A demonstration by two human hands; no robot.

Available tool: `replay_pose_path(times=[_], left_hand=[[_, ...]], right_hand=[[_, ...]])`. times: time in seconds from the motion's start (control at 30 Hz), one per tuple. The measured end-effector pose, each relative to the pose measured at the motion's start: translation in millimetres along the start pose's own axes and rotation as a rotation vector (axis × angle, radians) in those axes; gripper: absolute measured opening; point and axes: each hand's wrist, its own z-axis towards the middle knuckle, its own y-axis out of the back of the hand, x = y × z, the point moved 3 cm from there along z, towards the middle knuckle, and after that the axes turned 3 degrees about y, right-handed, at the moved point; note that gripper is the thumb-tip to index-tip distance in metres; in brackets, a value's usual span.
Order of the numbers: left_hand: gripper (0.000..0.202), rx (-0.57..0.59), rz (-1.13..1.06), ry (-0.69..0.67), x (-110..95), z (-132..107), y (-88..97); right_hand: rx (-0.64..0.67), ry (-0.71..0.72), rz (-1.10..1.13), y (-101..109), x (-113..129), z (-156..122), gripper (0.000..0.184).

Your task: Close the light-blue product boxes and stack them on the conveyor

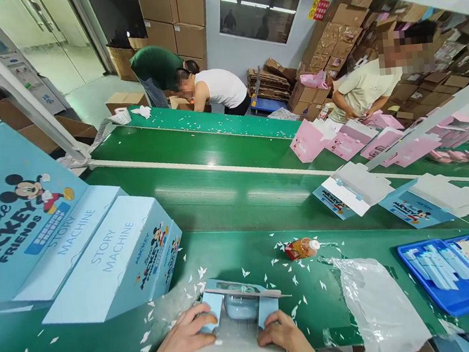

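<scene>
An open light-blue carton (241, 318) lies in front of me on the green table (250, 262), its grey flaps spread and a pale blue device inside. My left hand (179, 342) presses on the carton's left side, fingers curled over the edge. On the right flap my right hand (284, 339) rests with its fingers bent down. Both hands grip the carton. Small white paper scraps (199, 272) lie scattered around it.
Stacked blue Mickey "Story Machine" boxes (111, 263) stand at left. A small bottle (301, 248), a clear plastic bag (377, 306) and blue trays (452, 277) sit at right. Blue and pink cartons ride the conveyor (203, 189). Other people work beyond it, among cardboard boxes.
</scene>
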Motion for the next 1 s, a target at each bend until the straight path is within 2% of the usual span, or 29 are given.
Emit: replay_pose_path(times=[0.07,0.13,0.2,0.27,0.33,0.37,0.47,0.5,0.57,0.63,0.7,0.73,0.8,0.83,0.9,1.0], left_hand=[[0.024,0.124,-0.039,0.020,-8,14,11.5],[0.027,0.154,-0.055,0.058,-12,25,20.4],[0.032,0.145,-0.047,0.080,-14,32,24.2],[0.031,0.103,-0.051,0.115,-11,37,21.9],[0.027,-0.003,-0.069,0.168,-2,40,13.3],[0.025,-0.095,-0.076,0.209,5,42,7.3],[0.031,-0.458,-0.089,0.400,37,45,-12.7],[0.040,-0.544,-0.107,0.465,48,46,-19.0],[0.052,-0.609,-0.142,0.505,62,49,-27.0],[0.053,-0.583,-0.120,0.405,62,54,-25.1],[0.044,-0.535,-0.031,0.240,52,58,-14.7],[0.037,-0.488,0.018,0.150,45,59,-8.5],[0.026,-0.338,0.111,-0.006,32,57,3.2],[0.030,-0.240,0.168,-0.070,27,55,8.1],[0.047,-0.049,0.315,-0.162,20,48,17.1],[0.074,0.183,0.504,-0.219,14,34,28.4]], right_hand=[[0.067,0.020,0.073,19,16,11,0.037],[0.067,-0.027,0.126,32,24,18,0.041],[-0.004,-0.113,0.170,35,22,19,0.045],[-0.134,-0.217,0.212,27,13,18,0.040],[-0.337,-0.356,0.203,15,-2,14,0.045],[-0.464,-0.426,0.159,11,-10,12,0.050],[-0.810,-0.546,-0.022,1,-29,9,0.070],[-0.861,-0.531,-0.038,-1,-33,11,0.074],[-0.840,-0.432,0.021,-3,-35,16,0.072],[-0.776,-0.302,0.110,-4,-34,20,0.050],[-0.742,-0.153,0.158,-3,-30,18,0.028],[-0.731,-0.078,0.163,-2,-29,15,0.023],[-0.661,0.052,0.111,-1,-26,8,0.023],[-0.596,0.089,0.052,0,-25,4,0.026],[-0.460,0.114,-0.070,4,-21,-4,0.033],[-0.288,0.057,-0.240,11,-9,-11,0.037]])
